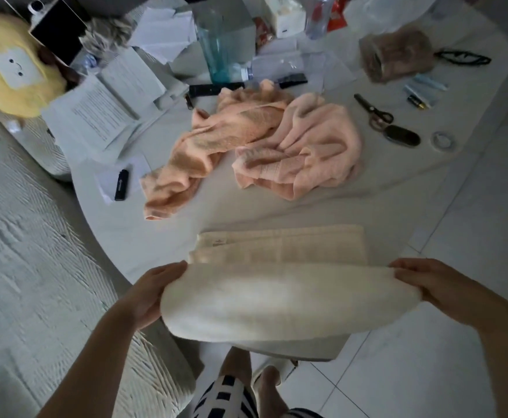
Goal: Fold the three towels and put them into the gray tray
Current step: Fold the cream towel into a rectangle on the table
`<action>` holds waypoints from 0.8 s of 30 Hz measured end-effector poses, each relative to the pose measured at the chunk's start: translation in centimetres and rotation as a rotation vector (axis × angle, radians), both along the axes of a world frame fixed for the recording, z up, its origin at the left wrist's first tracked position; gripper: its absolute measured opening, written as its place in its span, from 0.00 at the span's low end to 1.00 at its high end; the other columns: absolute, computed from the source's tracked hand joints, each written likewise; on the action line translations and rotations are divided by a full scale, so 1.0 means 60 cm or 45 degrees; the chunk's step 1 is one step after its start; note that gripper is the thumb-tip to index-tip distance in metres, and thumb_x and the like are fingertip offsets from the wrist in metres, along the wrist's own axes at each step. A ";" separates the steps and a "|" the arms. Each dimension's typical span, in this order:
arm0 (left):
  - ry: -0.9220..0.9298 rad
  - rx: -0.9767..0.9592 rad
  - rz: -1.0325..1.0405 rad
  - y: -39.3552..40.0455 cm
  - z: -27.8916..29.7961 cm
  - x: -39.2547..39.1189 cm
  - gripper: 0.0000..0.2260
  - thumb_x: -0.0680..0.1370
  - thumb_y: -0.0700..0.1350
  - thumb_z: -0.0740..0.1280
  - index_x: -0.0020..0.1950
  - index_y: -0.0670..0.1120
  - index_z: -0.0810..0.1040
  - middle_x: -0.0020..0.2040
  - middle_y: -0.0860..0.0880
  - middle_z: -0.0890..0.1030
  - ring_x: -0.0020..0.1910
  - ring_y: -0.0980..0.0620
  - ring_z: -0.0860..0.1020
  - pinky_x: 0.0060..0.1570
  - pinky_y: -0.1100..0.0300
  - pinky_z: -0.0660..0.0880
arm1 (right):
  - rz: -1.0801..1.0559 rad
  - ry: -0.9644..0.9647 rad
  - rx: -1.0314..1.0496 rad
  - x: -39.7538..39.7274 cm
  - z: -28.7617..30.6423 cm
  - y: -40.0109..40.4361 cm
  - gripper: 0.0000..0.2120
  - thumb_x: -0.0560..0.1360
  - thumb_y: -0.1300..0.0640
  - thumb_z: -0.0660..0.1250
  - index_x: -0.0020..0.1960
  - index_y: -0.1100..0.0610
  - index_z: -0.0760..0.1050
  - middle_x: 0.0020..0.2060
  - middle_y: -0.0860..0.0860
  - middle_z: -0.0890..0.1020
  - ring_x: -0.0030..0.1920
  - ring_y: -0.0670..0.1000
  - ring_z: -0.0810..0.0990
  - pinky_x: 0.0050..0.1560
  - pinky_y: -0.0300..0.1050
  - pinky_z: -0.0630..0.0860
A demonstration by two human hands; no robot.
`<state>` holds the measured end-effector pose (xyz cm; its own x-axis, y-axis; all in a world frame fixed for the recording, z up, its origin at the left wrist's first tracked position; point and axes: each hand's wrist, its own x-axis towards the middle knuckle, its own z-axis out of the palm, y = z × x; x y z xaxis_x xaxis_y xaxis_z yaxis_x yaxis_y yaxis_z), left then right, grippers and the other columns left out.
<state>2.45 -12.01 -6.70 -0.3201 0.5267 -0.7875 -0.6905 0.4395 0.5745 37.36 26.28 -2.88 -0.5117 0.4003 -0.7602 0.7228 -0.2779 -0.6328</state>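
Observation:
A cream towel lies at the near edge of the white table, its near half lifted and curled over toward the far half. My left hand grips its left edge and my right hand grips its right edge. Two peach towels lie crumpled farther back: one stretched toward the left, the other bunched on the right. I see no gray tray in this view.
Scissors, a dark oval case and a tape ring lie at the right. A black lighter, papers, a yellow plush and a clear jug crowd the back and left. Tiled floor lies to the right.

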 end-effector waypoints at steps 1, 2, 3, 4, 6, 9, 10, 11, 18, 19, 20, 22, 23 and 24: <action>-0.134 0.053 -0.013 -0.007 0.002 -0.007 0.20 0.75 0.51 0.73 0.56 0.35 0.83 0.43 0.36 0.84 0.38 0.38 0.83 0.34 0.51 0.81 | 0.028 -0.007 -0.087 0.011 0.008 0.007 0.07 0.73 0.55 0.69 0.46 0.55 0.85 0.41 0.55 0.85 0.40 0.50 0.84 0.38 0.41 0.78; -0.207 0.083 -0.022 -0.010 0.002 -0.012 0.18 0.75 0.50 0.74 0.53 0.35 0.84 0.36 0.39 0.82 0.31 0.44 0.81 0.28 0.55 0.79 | 0.080 -0.044 -0.110 0.016 0.012 0.011 0.09 0.72 0.53 0.69 0.47 0.55 0.85 0.42 0.57 0.86 0.42 0.51 0.84 0.40 0.42 0.79; -0.197 0.076 -0.031 -0.009 -0.004 -0.014 0.13 0.77 0.48 0.73 0.50 0.37 0.85 0.31 0.43 0.79 0.26 0.48 0.77 0.24 0.59 0.75 | 0.130 -0.093 -0.040 0.014 0.007 0.013 0.07 0.72 0.54 0.70 0.48 0.55 0.85 0.42 0.57 0.86 0.42 0.52 0.84 0.42 0.43 0.78; -0.096 0.013 -0.063 -0.001 -0.010 -0.015 0.10 0.78 0.47 0.72 0.46 0.40 0.86 0.30 0.45 0.77 0.26 0.51 0.74 0.25 0.62 0.72 | 0.165 -0.139 0.090 0.004 -0.003 0.010 0.05 0.75 0.57 0.70 0.47 0.54 0.85 0.40 0.55 0.86 0.41 0.53 0.83 0.43 0.45 0.77; 0.302 -0.213 -0.253 0.022 -0.023 -0.012 0.10 0.79 0.47 0.70 0.45 0.42 0.86 0.33 0.44 0.76 0.29 0.51 0.69 0.31 0.61 0.69 | 0.160 -0.234 0.416 -0.027 -0.036 -0.003 0.07 0.77 0.60 0.67 0.44 0.52 0.83 0.35 0.49 0.84 0.39 0.51 0.80 0.41 0.46 0.74; 0.659 -0.369 -0.424 0.055 -0.029 -0.001 0.06 0.76 0.46 0.72 0.43 0.45 0.85 0.37 0.41 0.82 0.27 0.55 0.72 0.32 0.60 0.69 | 0.174 -0.360 0.580 -0.079 -0.071 -0.027 0.07 0.76 0.58 0.65 0.51 0.51 0.80 0.46 0.52 0.83 0.44 0.53 0.80 0.42 0.45 0.73; 0.736 -0.386 -0.424 0.061 -0.029 0.002 0.04 0.73 0.46 0.71 0.40 0.47 0.84 0.38 0.44 0.83 0.29 0.54 0.74 0.33 0.60 0.69 | 0.154 -0.402 0.624 -0.091 -0.078 -0.032 0.09 0.75 0.57 0.65 0.52 0.52 0.80 0.48 0.54 0.83 0.46 0.55 0.80 0.44 0.45 0.73; 0.851 -0.409 -0.432 0.067 -0.028 0.004 0.03 0.72 0.45 0.71 0.38 0.49 0.83 0.39 0.47 0.82 0.33 0.52 0.76 0.35 0.60 0.69 | 0.130 -0.439 0.719 -0.101 -0.081 -0.036 0.09 0.74 0.56 0.65 0.52 0.52 0.80 0.49 0.55 0.83 0.48 0.57 0.80 0.46 0.47 0.74; 1.487 -0.467 -0.624 0.128 -0.024 0.013 0.10 0.75 0.48 0.75 0.55 0.50 0.83 0.50 0.48 0.80 0.48 0.48 0.77 0.50 0.55 0.76 | 0.419 -0.383 1.209 -0.161 -0.074 -0.045 0.14 0.75 0.57 0.67 0.61 0.54 0.79 0.58 0.59 0.78 0.55 0.64 0.77 0.56 0.55 0.75; 1.473 -0.531 -0.730 0.138 -0.024 0.013 0.10 0.75 0.50 0.75 0.54 0.50 0.84 0.50 0.49 0.81 0.50 0.47 0.78 0.52 0.53 0.75 | 0.473 -0.429 1.207 -0.165 -0.074 -0.045 0.13 0.75 0.56 0.68 0.59 0.54 0.79 0.56 0.59 0.78 0.54 0.63 0.76 0.55 0.54 0.74; 1.461 -0.579 -0.803 0.146 -0.023 0.011 0.09 0.75 0.52 0.74 0.53 0.51 0.84 0.49 0.49 0.81 0.52 0.46 0.78 0.52 0.53 0.74 | 0.504 -0.472 1.210 -0.168 -0.074 -0.046 0.12 0.75 0.56 0.68 0.57 0.55 0.80 0.54 0.59 0.78 0.53 0.63 0.76 0.53 0.53 0.73; 1.467 -0.593 -0.862 0.148 -0.022 0.006 0.08 0.75 0.53 0.74 0.50 0.51 0.84 0.48 0.51 0.80 0.52 0.46 0.78 0.52 0.54 0.70 | 0.517 -0.501 1.226 -0.170 -0.070 -0.046 0.10 0.74 0.56 0.68 0.54 0.56 0.80 0.51 0.59 0.78 0.52 0.63 0.76 0.51 0.52 0.72; 1.497 -0.556 -0.859 0.145 -0.022 0.005 0.07 0.76 0.52 0.73 0.49 0.51 0.84 0.48 0.52 0.79 0.52 0.48 0.77 0.52 0.54 0.68 | 0.504 -0.465 1.238 -0.168 -0.067 -0.045 0.09 0.73 0.56 0.68 0.52 0.57 0.80 0.49 0.59 0.79 0.51 0.63 0.76 0.51 0.53 0.73; 1.531 -0.504 -0.840 0.139 -0.022 0.005 0.05 0.76 0.52 0.73 0.48 0.51 0.83 0.48 0.54 0.79 0.51 0.50 0.75 0.52 0.53 0.66 | 0.474 -0.401 1.245 -0.163 -0.062 -0.043 0.07 0.73 0.57 0.68 0.50 0.57 0.80 0.47 0.58 0.80 0.49 0.62 0.77 0.50 0.53 0.74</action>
<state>2.73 -3.68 -7.99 -0.6744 0.6528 -0.3450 0.5110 0.7500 0.4201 27.56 23.69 -6.61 -0.5640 0.7632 -0.3154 0.8256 0.5139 -0.2329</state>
